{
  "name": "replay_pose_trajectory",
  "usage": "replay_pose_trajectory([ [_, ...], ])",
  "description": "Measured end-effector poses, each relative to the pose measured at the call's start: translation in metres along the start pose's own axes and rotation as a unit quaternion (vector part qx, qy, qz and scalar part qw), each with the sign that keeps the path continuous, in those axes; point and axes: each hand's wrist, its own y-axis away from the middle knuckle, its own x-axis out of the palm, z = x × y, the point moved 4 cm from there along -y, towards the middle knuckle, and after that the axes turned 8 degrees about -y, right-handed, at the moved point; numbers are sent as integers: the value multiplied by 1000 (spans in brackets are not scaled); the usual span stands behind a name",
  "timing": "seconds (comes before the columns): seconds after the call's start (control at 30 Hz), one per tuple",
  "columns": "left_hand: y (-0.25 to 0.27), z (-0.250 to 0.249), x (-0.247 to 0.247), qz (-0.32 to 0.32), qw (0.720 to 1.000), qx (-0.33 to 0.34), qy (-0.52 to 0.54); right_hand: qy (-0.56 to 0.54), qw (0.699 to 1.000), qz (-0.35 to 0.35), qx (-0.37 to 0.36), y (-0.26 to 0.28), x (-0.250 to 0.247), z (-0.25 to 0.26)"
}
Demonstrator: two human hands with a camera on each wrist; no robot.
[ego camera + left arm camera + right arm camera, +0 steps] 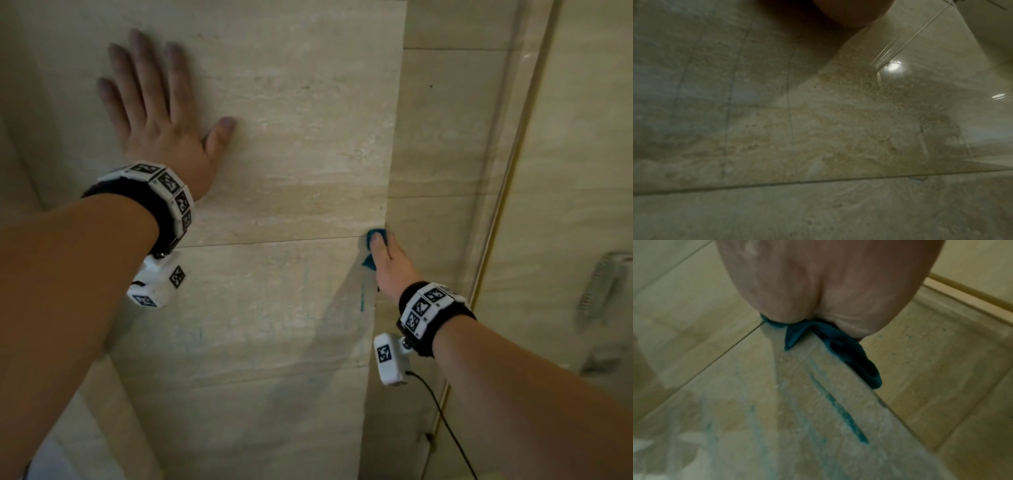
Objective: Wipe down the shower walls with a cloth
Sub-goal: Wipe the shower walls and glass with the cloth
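My left hand (pixel 154 113) lies flat on the beige stone shower wall (pixel 291 137), fingers spread and straight, holding nothing. In the left wrist view only the heel of that palm (pixel 849 11) shows above the tile (pixel 818 129). Lower right, my right hand (pixel 385 255) grips a teal cloth (pixel 371 236) against the wall's outer corner edge, thumb on the front face. Its other fingers are hidden round the corner. The right wrist view has the palm (pixel 828 288) over the bunched cloth (pixel 849 353), and a teal streak (pixel 838 407) runs down the tile below it.
Past the corner a narrower side face (pixel 445 137) meets a gold-trimmed glass panel (pixel 503 212). A blurred grey ribbed object (pixel 603 287) shows through the glass. A black cable (pixel 442 411) hangs from my right wrist camera. Faint teal marks (pixel 362 301) streak the wall.
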Motion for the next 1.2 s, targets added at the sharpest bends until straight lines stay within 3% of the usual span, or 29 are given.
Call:
replay_pose_trajectory([
  [0.2, -1, 1, -2, 15, 1000, -1, 6, 32, 999, -4, -1, 1, -1, -1],
  [0.33, -2, 0, -5, 39, 999, 2, 14, 37, 998, -24, 43, 14, -4, 4],
  [0.53, -2, 3, -12, 131, 991, -11, 22, 17, 995, -62, 78, 37, -21, 31],
  [0.7, 42, -4, -26, 215, 974, -16, 69, -88, 988, -78, 101, 60, -35, 70],
  [0.83, 93, -31, -45, 328, 933, -3, 149, -344, 923, -50, 164, 79, -23, 80],
  [0.9, 117, -43, -53, 367, 908, -20, 201, -418, 892, -14, 170, 93, -12, 85],
  [1.13, 168, -50, -63, 435, 834, -92, 326, -473, 863, 22, 177, 123, 8, 81],
  [1.2, 184, -58, -60, 463, 770, -153, 410, -484, 854, 22, 190, 131, 16, 75],
])
